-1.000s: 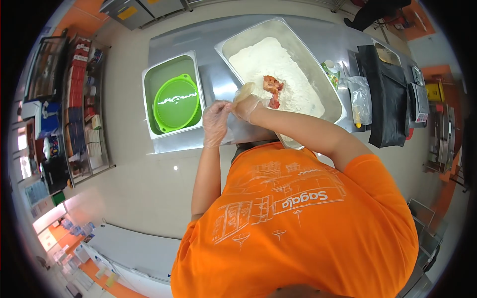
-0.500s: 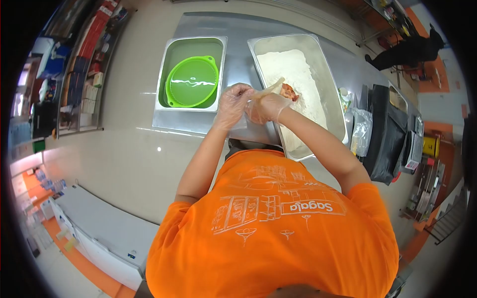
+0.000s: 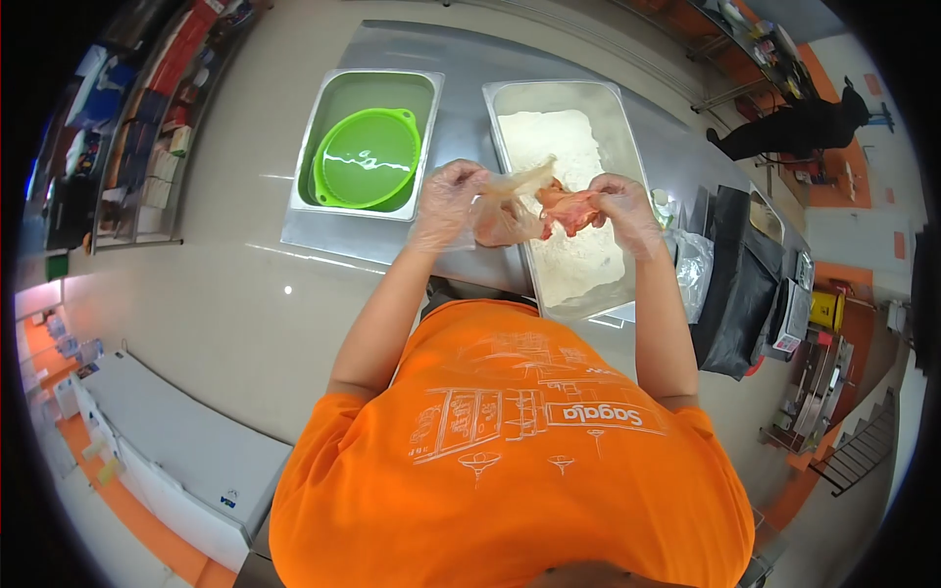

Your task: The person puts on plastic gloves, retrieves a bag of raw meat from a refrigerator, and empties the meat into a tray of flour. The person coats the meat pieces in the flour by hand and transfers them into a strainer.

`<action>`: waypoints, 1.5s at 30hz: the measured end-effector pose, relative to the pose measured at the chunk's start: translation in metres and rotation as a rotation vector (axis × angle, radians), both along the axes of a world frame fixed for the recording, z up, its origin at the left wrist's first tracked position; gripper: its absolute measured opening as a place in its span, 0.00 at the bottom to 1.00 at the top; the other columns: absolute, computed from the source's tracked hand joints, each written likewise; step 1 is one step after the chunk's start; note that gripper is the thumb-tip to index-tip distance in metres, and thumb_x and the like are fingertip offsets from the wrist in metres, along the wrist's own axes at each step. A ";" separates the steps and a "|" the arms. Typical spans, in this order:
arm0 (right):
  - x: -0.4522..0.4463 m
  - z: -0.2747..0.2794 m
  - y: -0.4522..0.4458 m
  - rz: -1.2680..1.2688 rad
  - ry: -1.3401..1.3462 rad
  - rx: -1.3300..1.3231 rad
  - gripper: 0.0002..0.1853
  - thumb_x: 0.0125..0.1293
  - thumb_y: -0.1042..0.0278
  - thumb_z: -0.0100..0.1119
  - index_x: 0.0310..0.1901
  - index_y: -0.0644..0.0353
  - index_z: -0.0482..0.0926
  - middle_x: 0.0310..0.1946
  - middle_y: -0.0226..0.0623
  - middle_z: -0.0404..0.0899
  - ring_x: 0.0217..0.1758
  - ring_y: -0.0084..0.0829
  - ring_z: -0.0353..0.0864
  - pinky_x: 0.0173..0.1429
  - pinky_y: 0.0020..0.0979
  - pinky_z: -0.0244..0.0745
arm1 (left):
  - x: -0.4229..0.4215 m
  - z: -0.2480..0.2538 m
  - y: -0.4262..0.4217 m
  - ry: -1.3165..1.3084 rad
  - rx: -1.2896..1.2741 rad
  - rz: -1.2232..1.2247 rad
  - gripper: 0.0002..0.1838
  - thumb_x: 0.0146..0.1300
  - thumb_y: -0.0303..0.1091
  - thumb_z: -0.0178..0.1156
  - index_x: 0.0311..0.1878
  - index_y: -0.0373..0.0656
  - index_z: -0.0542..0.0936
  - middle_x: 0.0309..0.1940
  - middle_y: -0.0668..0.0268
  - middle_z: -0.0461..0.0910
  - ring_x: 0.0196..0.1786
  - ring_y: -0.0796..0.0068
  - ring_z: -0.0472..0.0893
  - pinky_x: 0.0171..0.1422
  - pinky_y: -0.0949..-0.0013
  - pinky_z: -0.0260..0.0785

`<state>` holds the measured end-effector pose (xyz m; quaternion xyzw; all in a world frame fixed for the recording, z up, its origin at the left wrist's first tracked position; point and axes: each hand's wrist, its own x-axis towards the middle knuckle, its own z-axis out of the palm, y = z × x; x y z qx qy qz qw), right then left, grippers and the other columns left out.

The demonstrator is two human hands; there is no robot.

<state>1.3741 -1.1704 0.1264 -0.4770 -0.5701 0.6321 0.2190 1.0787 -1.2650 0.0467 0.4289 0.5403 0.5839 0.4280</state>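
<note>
My left hand [image 3: 451, 204], in a clear plastic glove, grips the top of a plastic bag [image 3: 508, 208] that hangs partly crumpled. Reddish raw marinated meat [image 3: 570, 212] stretches from the bag's mouth to my right hand [image 3: 627, 211], gloved too, whose fingers pinch its end. Both hands are above the near left part of a deep metal pan [image 3: 619, 127] of white flour [image 3: 549, 132]. To the left, a second metal pan [image 3: 331, 90] holds liquid and a round bright green strainer [image 3: 365, 162].
The pans stand on a steel table [image 3: 461, 59]. To its right are a clear plastic bag [image 3: 694, 265] and a black bag-like item [image 3: 730, 284]. A long white chest [image 3: 176, 431] stands at lower left, and loaded shelves [image 3: 157, 137] at upper left.
My right hand has moved right, out from beside the bag, and draws the meat out with it. More of the meat shows. My left hand still holds the bag.
</note>
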 end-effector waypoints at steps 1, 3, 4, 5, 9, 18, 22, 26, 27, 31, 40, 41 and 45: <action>0.010 -0.003 0.002 -0.058 0.010 0.000 0.04 0.65 0.74 0.64 0.39 0.63 0.84 0.31 0.33 0.85 0.29 0.23 0.82 0.36 0.24 0.75 | 0.000 0.002 0.000 -0.014 -0.007 0.007 0.07 0.73 0.30 0.65 0.45 0.35 0.85 0.37 0.67 0.86 0.41 0.79 0.83 0.52 0.73 0.76; 0.024 -0.013 0.005 -0.088 -0.058 0.024 0.04 0.65 0.73 0.64 0.39 0.63 0.84 0.32 0.33 0.86 0.30 0.23 0.82 0.37 0.24 0.76 | -0.003 -0.004 0.001 -0.034 -0.012 0.011 0.07 0.73 0.30 0.65 0.45 0.35 0.85 0.37 0.66 0.86 0.42 0.79 0.83 0.52 0.73 0.76; 0.028 -0.018 0.005 -0.104 -0.089 0.034 0.04 0.65 0.73 0.64 0.38 0.64 0.84 0.32 0.34 0.86 0.30 0.23 0.82 0.38 0.24 0.76 | -0.003 -0.003 0.002 -0.041 -0.017 0.012 0.07 0.73 0.30 0.65 0.45 0.35 0.85 0.37 0.66 0.86 0.42 0.79 0.83 0.52 0.73 0.76; 0.030 -0.024 0.004 -0.109 -0.077 0.016 0.06 0.65 0.72 0.65 0.40 0.64 0.84 0.33 0.35 0.87 0.32 0.23 0.83 0.40 0.25 0.76 | -0.002 0.000 0.001 -0.060 -0.010 0.008 0.07 0.73 0.30 0.65 0.45 0.35 0.85 0.37 0.66 0.86 0.42 0.78 0.83 0.52 0.73 0.76; 0.035 -0.068 -0.003 -0.152 -0.204 0.106 0.08 0.69 0.70 0.68 0.43 0.65 0.84 0.37 0.34 0.86 0.38 0.24 0.84 0.44 0.26 0.79 | 0.001 0.007 -0.003 -0.026 -0.032 -0.036 0.07 0.73 0.30 0.65 0.45 0.34 0.85 0.37 0.66 0.86 0.42 0.78 0.83 0.52 0.72 0.76; -0.092 -0.050 -0.039 0.568 -0.547 0.557 0.11 0.67 0.73 0.57 0.44 0.56 0.88 0.41 0.43 0.87 0.44 0.38 0.86 0.50 0.36 0.78 | 0.018 0.006 0.000 -0.024 0.027 -0.090 0.05 0.71 0.28 0.66 0.43 0.36 0.85 0.33 0.69 0.84 0.37 0.83 0.78 0.44 0.75 0.73; -0.147 -0.117 -0.027 1.080 -0.953 0.702 0.13 0.65 0.71 0.56 0.48 0.56 0.87 0.41 0.41 0.88 0.44 0.38 0.87 0.50 0.39 0.79 | 0.014 0.011 -0.002 0.185 0.051 -0.111 0.04 0.72 0.26 0.65 0.42 0.35 0.84 0.36 0.66 0.85 0.40 0.80 0.81 0.47 0.72 0.75; -0.152 -0.168 -0.024 0.866 -0.710 0.975 0.12 0.61 0.67 0.62 0.45 0.55 0.88 0.41 0.39 0.88 0.44 0.39 0.87 0.50 0.42 0.80 | 0.015 -0.005 -0.007 0.169 0.012 -0.158 0.04 0.71 0.26 0.66 0.42 0.35 0.84 0.38 0.65 0.86 0.40 0.79 0.81 0.49 0.73 0.75; -0.155 -0.171 -0.023 0.921 -0.788 0.856 0.12 0.60 0.66 0.63 0.45 0.55 0.88 0.41 0.38 0.88 0.45 0.39 0.87 0.50 0.43 0.80 | 0.016 -0.008 -0.009 0.192 0.020 -0.139 0.04 0.71 0.26 0.67 0.43 0.35 0.85 0.38 0.66 0.86 0.40 0.80 0.80 0.47 0.74 0.74; -0.168 -0.167 -0.029 0.990 -0.894 0.717 0.11 0.55 0.65 0.70 0.41 0.52 0.90 0.41 0.35 0.89 0.46 0.39 0.88 0.51 0.45 0.80 | 0.013 -0.021 -0.012 0.090 0.042 -0.095 0.04 0.70 0.27 0.67 0.42 0.35 0.85 0.37 0.66 0.86 0.40 0.79 0.80 0.47 0.74 0.74; -0.176 -0.155 -0.028 1.157 -0.898 0.643 0.08 0.56 0.67 0.70 0.38 0.50 0.91 0.39 0.34 0.89 0.43 0.37 0.88 0.45 0.43 0.81 | 0.002 -0.023 -0.014 0.121 0.048 -0.078 0.04 0.70 0.25 0.66 0.43 0.34 0.84 0.38 0.63 0.86 0.41 0.76 0.82 0.50 0.71 0.76; -0.174 -0.153 -0.028 1.157 -0.860 0.643 0.07 0.56 0.67 0.69 0.37 0.50 0.91 0.39 0.35 0.89 0.43 0.38 0.88 0.44 0.42 0.81 | -0.005 -0.029 -0.014 0.096 0.042 -0.095 0.05 0.70 0.25 0.67 0.45 0.34 0.84 0.41 0.63 0.86 0.43 0.76 0.82 0.51 0.70 0.75; -0.171 -0.121 -0.029 1.192 -0.877 0.724 0.14 0.59 0.69 0.65 0.48 0.53 0.87 0.39 0.43 0.88 0.42 0.44 0.89 0.42 0.44 0.81 | -0.012 -0.043 -0.020 -0.042 0.128 -0.086 0.11 0.69 0.29 0.69 0.51 0.35 0.82 0.48 0.62 0.82 0.48 0.78 0.80 0.52 0.69 0.75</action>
